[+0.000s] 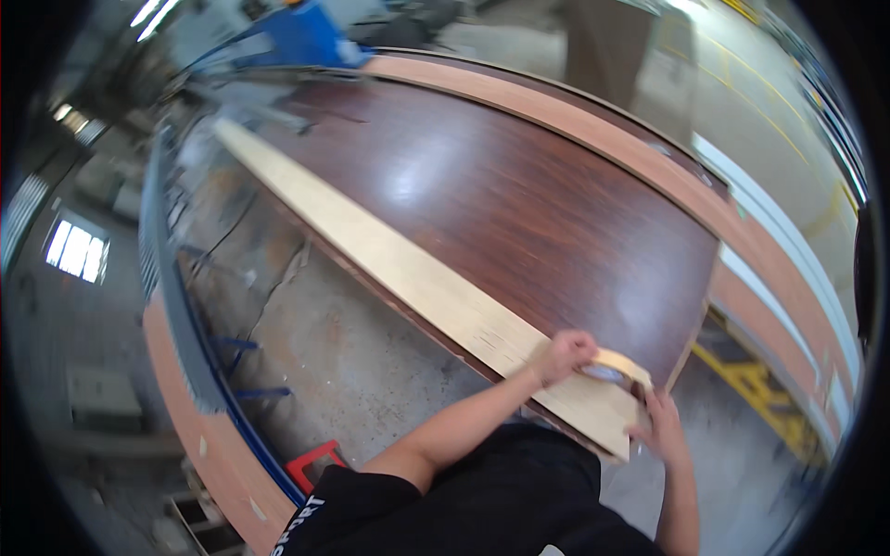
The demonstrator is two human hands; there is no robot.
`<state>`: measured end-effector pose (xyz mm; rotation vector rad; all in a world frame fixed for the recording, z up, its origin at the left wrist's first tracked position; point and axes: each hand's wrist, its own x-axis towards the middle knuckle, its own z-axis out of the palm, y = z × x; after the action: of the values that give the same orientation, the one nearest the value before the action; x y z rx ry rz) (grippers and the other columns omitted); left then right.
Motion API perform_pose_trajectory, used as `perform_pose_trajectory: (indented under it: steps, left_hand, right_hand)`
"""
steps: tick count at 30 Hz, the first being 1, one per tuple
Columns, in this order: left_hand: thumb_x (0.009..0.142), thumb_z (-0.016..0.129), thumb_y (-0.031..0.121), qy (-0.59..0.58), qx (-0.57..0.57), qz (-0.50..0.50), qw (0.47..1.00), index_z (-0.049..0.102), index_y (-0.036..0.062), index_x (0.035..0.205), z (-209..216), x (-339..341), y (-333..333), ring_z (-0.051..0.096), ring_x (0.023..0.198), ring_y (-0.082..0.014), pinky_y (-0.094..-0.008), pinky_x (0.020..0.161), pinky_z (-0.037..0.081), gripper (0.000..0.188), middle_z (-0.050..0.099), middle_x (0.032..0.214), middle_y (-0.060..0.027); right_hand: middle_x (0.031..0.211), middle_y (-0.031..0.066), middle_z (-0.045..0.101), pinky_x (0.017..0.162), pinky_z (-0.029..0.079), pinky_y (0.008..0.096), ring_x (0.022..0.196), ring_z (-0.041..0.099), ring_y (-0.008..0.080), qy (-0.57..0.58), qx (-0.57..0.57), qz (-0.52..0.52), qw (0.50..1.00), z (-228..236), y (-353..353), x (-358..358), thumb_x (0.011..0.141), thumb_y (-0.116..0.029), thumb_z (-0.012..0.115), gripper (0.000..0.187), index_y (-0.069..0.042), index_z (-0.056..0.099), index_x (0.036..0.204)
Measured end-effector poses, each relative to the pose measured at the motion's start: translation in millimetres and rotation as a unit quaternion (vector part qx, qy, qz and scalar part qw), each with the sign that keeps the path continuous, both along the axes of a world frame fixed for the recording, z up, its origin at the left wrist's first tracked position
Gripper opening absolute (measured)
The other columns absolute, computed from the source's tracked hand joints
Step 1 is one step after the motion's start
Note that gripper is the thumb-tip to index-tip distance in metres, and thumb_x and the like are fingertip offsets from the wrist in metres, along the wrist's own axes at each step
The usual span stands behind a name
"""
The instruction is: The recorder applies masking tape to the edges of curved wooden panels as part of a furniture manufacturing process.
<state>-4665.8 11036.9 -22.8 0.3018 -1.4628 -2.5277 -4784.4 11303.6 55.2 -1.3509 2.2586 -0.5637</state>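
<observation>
A long pale wooden board (408, 264) lies along the near edge of a dark reddish-brown wood-grain panel (519, 213). Over the board's near right end is a roll of yellowish tape (619, 362), tilted, its ring partly seen. My left hand (565, 357) is closed at the roll's left side, the fingers curled against it. My right hand (662, 428) is at the board's right end, thumb over the top face and fingers along the end edge, near the roll's right side. Its fingertips are partly hidden, and the tape's loose end cannot be made out.
Pinkish-brown strips (556, 120) run along the panel's far side. More long boards (774, 310) stand at right above a yellow frame (746, 375). A blue-edged rack with grey strips (181, 324) is at left, a red stool (315, 463) near my left elbow.
</observation>
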Motion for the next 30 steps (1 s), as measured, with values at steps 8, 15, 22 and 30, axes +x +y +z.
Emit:
perform_pose_trajectory:
  steps: [8,15,22,30]
  left_hand:
    - [0.097,0.051,0.039,0.028,0.091,0.020,0.995,0.052,0.0083,0.085,15,2,-28,0.057,0.077,-0.0195,-0.0391,0.078,0.047,0.033,0.058,0.080,-0.0069]
    - [0.097,0.055,0.036,0.105,0.232,0.020,0.967,0.043,0.0108,0.078,37,-1,4,0.037,0.068,-0.0141,-0.0363,0.077,0.038,0.034,0.039,0.069,-0.0006]
    - [0.090,0.070,0.028,0.102,0.018,0.045,0.994,0.055,0.0065,0.098,49,38,82,0.054,0.095,-0.0193,-0.0361,0.088,0.044,0.028,0.057,0.099,-0.0093]
    - [0.092,0.056,0.009,0.093,-0.029,-0.107,0.990,0.059,-0.0012,0.119,72,58,74,0.059,0.106,-0.0231,-0.0347,0.089,0.049,0.029,0.054,0.116,-0.0158]
  right_hand:
    - [0.101,0.0107,0.062,0.088,0.047,0.0376,0.096,0.059,0.0269,-0.132,-0.074,-0.076,0.986,-16,-15,-25,0.074,-0.028,0.081,0.077,-0.004,0.047,0.138]
    - [0.097,0.0065,0.067,0.083,0.049,0.0314,0.091,0.062,0.0185,-0.081,-0.241,-0.341,0.905,6,6,21,0.079,-0.012,0.075,0.052,-0.002,0.058,0.127]
    - [0.114,0.0154,0.062,0.090,0.048,0.0365,0.104,0.061,0.0290,-0.084,-0.294,-0.242,0.921,50,-29,106,0.074,-0.029,0.082,0.065,-0.003,0.053,0.126]
    - [0.102,0.0134,0.063,0.078,0.050,0.0319,0.088,0.064,0.0214,-0.363,-0.304,-0.185,0.861,46,25,102,0.094,-0.015,0.057,0.028,0.003,0.052,0.115]
